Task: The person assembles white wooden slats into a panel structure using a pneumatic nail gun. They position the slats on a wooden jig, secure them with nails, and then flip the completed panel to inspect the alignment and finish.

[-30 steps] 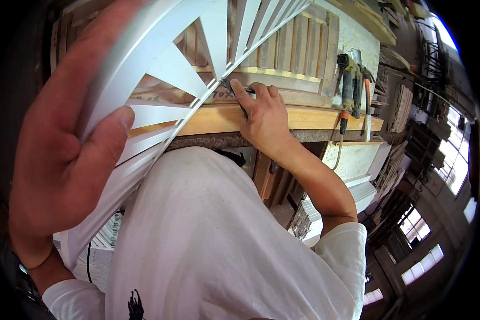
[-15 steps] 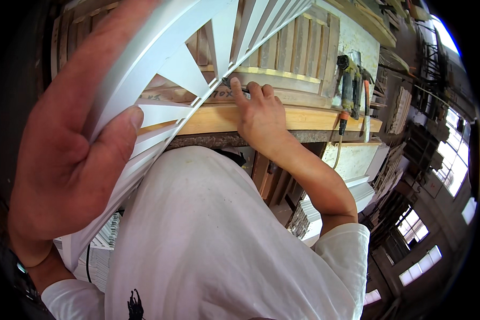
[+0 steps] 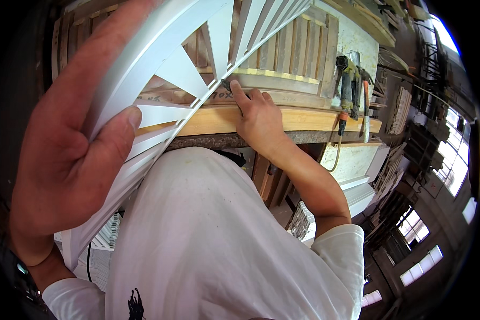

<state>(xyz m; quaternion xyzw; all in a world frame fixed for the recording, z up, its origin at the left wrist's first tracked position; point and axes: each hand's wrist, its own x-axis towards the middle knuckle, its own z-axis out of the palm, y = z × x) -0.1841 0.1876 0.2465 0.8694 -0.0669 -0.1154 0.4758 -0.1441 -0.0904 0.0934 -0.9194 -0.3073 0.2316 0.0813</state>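
Observation:
A white louvered panel (image 3: 136, 69) stands tilted across the left side of the view, its angled slats joined by a thin white strip. My left hand (image 3: 72, 144), large and close, grips the panel's outer rail, thumb on the inner face. Its fingertips run out of sight at the top. Beyond the strip, my right hand (image 3: 260, 118) is closed, index finger stretched along a small dark tool (image 3: 226, 84). The tool's tip meets the slatted strip; its exact kind is hidden by the fingers.
A wooden board (image 3: 314, 119) runs along the bench's near edge, with a slatted wooden frame (image 3: 298, 50) behind it. To the right lie a nail gun (image 3: 348, 85) with its hose and an orange-and-white handled hammer (image 3: 366, 106). Stacked white slats (image 3: 304, 221) sit below the bench.
My right hand and forearm have shifted slightly left, the fingers more folded around the dark tool. The left hand and panel have hardly moved.

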